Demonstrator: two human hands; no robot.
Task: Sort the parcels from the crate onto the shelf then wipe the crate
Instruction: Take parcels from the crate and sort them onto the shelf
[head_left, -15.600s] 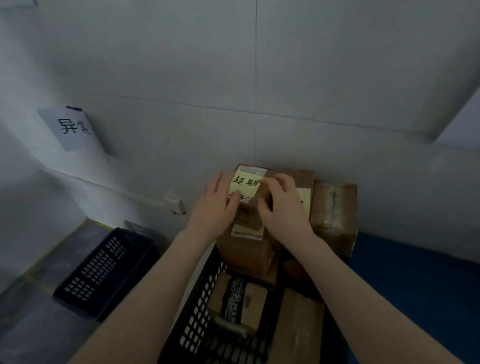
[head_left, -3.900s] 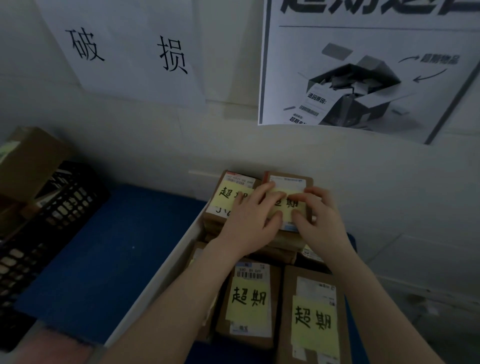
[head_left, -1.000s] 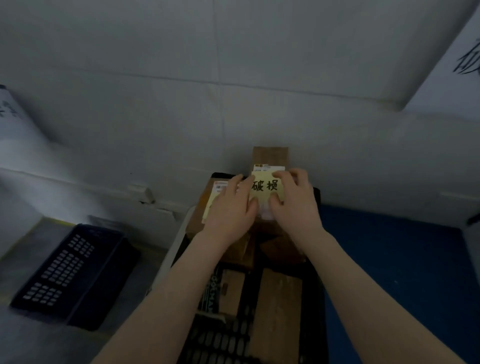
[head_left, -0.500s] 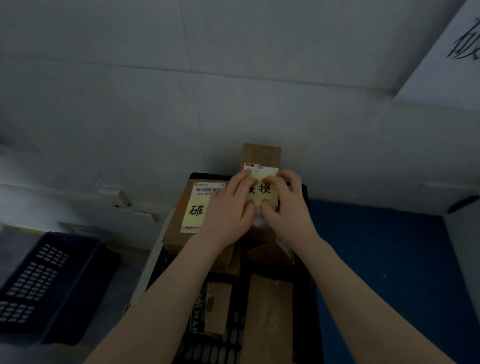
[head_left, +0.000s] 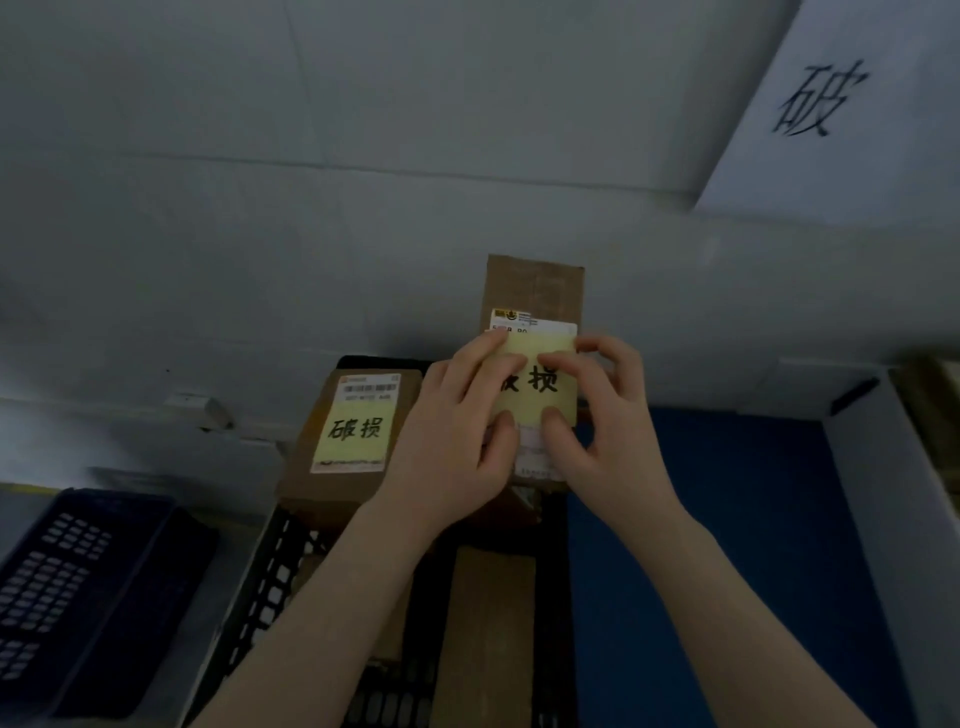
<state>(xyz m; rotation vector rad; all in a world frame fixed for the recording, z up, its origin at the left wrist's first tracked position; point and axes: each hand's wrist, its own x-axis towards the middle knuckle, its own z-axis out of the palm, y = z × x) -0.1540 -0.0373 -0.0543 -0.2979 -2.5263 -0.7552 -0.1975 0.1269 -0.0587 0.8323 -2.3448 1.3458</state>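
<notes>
White wall panels fill the background, with a paper sign (head_left: 831, 109) at upper right and a blue shelf surface (head_left: 701, 519) below it. Both hands hold a tall brown parcel (head_left: 535, 286) above the black crate (head_left: 270, 582): the left hand (head_left: 457, 447) and right hand (head_left: 608, 431) have their fingers (head_left: 558, 358) closed on its yellow note (head_left: 540, 384). Just left of it, a second parcel (head_left: 353, 441) with a yellow note rests on the crate's load, and a dark blue crate (head_left: 78, 597) stands on the floor at far left.

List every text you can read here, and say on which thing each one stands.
"破损": yellow note on the left parcel.
"损", first character covered: yellow note on the held parcel.
"破": wall paper.
Printed shipping labels: too small to read.
</notes>
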